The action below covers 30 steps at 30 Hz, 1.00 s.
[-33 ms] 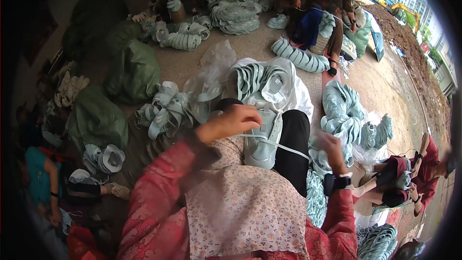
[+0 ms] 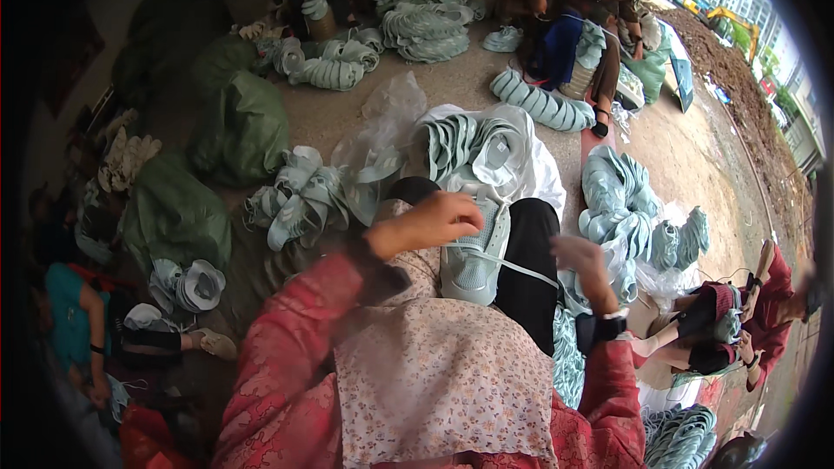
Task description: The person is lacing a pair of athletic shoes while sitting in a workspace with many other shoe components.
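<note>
Both hands have moved slightly since the earlier frame: the left hand (image 2: 424,226) sits a little further right, over the shoe (image 2: 470,276), and the right hand (image 2: 582,262) has come in toward the black trouser leg (image 2: 532,247). Pale and partly laced, the shoe lies between the person's knees, toe toward the floral apron (image 2: 443,373). Left fingers are curled at its upper part; whether they pinch anything cannot be told. From the shoe, a pale lace (image 2: 527,271) runs across the black leg toward the right hand, whose fingers are bent and blurred; its grip cannot be told either. Beyond the shoe, stacked uppers (image 2: 450,146) rest on a white bag (image 2: 547,175). Bunched laces (image 2: 569,363) hang beside the right forearm. Green sacks (image 2: 241,126) stand on the left, and a co-worker in red (image 2: 771,295) sits at far right.
</note>
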Tool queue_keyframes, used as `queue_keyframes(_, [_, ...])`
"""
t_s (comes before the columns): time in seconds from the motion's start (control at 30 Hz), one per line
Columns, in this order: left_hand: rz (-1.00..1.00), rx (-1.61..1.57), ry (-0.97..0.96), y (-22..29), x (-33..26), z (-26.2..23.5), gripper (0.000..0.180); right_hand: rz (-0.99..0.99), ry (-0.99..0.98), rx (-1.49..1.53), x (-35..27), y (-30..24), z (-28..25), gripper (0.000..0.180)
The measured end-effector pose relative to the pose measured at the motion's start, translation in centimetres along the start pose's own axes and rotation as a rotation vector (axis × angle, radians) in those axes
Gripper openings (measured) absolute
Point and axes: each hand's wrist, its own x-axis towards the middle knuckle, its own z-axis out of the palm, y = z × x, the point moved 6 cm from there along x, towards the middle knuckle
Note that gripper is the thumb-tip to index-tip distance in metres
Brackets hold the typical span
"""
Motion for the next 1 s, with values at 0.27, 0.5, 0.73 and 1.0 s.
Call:
queue_keyframes(0.27, [-0.136,0.030,0.021,-4.1,1.3,5.6,0.008,-0.245,-0.252,-0.442,1.7,-1.3,9.6,0.014])
queue_keyframes(0.5, [-0.208,-0.175,-0.033,-4.6,1.0,5.7,0.008,0.036,-0.340,-0.391,2.5,0.0,9.6,0.017])
queue_keyframes(0.73, [-0.213,-0.290,-0.058,-4.8,1.3,5.9,0.009,-0.040,-0.706,-0.301,3.6,-1.8,10.0,0.015])
queue_keyframes(1.0, [-0.218,-0.290,-0.060,-4.8,1.1,5.8,0.008,0.101,-0.631,-0.291,3.7,-1.3,10.2,0.015])
